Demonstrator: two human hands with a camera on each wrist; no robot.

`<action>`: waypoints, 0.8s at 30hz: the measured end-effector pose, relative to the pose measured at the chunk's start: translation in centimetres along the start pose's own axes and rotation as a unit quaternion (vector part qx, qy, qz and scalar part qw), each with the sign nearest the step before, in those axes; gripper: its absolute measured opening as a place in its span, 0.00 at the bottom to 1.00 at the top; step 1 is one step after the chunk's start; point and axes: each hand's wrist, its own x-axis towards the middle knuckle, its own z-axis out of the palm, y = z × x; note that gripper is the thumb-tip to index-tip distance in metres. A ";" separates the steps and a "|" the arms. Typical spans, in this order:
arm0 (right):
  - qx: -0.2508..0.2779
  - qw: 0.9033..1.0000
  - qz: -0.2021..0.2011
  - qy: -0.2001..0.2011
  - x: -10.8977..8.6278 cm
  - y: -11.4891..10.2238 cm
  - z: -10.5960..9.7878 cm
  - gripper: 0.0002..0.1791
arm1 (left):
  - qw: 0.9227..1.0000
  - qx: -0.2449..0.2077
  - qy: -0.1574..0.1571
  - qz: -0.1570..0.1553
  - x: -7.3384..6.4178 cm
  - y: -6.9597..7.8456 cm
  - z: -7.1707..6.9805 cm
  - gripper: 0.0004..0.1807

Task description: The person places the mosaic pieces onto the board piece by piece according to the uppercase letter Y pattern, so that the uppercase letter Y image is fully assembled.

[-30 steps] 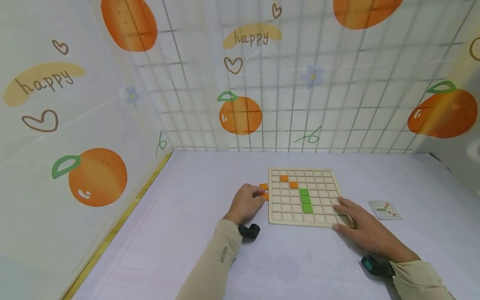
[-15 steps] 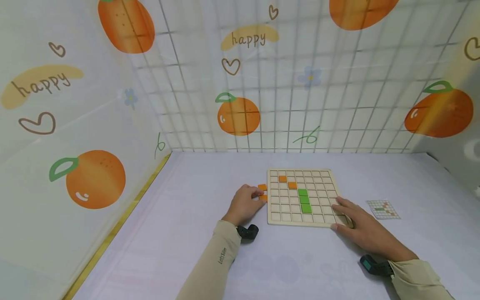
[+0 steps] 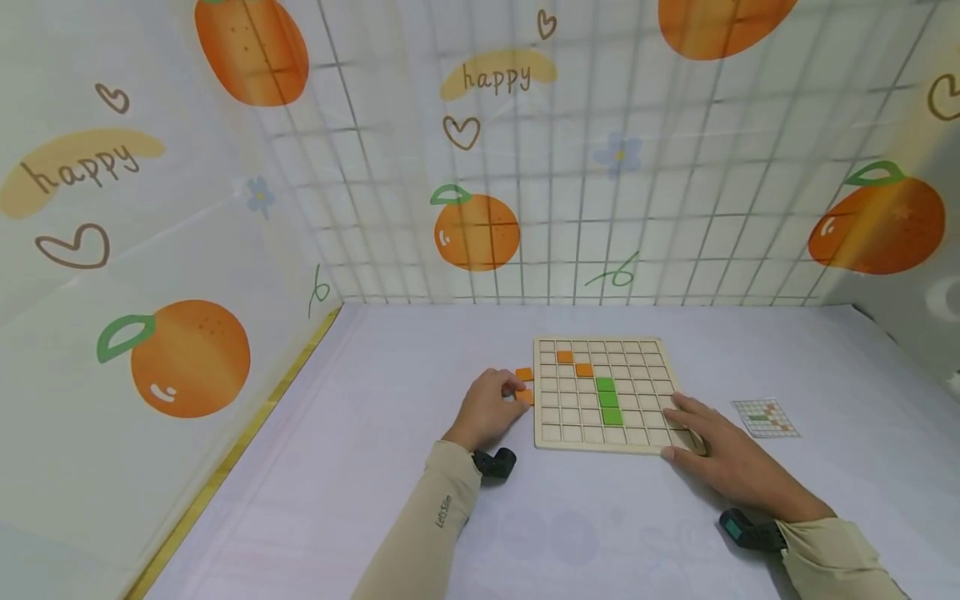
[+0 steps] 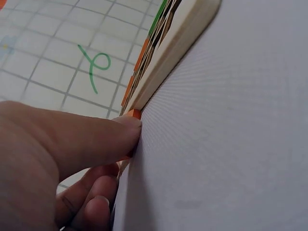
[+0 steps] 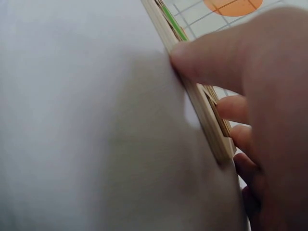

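Left of a wooden grid board [image 3: 566, 417] is my left hand [image 3: 487, 408], pinching an orange square tile [image 3: 525, 397] beside the board's edge. The left wrist view shows the thumb against that tile [image 4: 135, 114]. Just beyond it lies a second orange tile [image 3: 524, 374]. On the board, two orange tiles [image 3: 583, 370] step diagonally toward a column of green tiles [image 3: 607, 400]. My right hand [image 3: 723, 458] rests on the board's near right corner, its fingers spread over the right side and the thumb at the near edge, as the right wrist view [image 5: 219, 144] also shows.
A small card [image 3: 767, 418] printed with a coloured grid lies right of the board. The white table [image 3: 600, 525] meets a printed curtain [image 3: 360, 208] at the back and a yellow-edged side [image 3: 225, 467] at the left.
The left fingers have shifted slightly over the nearer orange tile, which now sits a little farther left from the board. The right hand and the board stay in place.
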 end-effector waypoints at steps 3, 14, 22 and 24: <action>-0.001 1.000 -0.004 0.002 0.0 0.0 0.0 0.43 | 1.000 -0.019 0.007 0.001 -0.1 0.0 0.0 0.10; -0.009 1.000 0.005 -0.004 0.1 -0.1 -0.1 0.44 | 0.998 -0.052 0.047 0.001 -0.2 -0.1 -0.1 0.08; -0.006 1.000 -0.002 -0.002 0.1 -0.3 -0.1 0.42 | 0.993 -0.099 0.071 -0.008 0.0 -0.2 -0.1 0.09; -0.007 1.000 -0.010 0.002 -0.1 -0.3 -0.1 0.41 | 0.991 -0.110 0.073 -0.009 0.0 -0.2 -0.1 0.10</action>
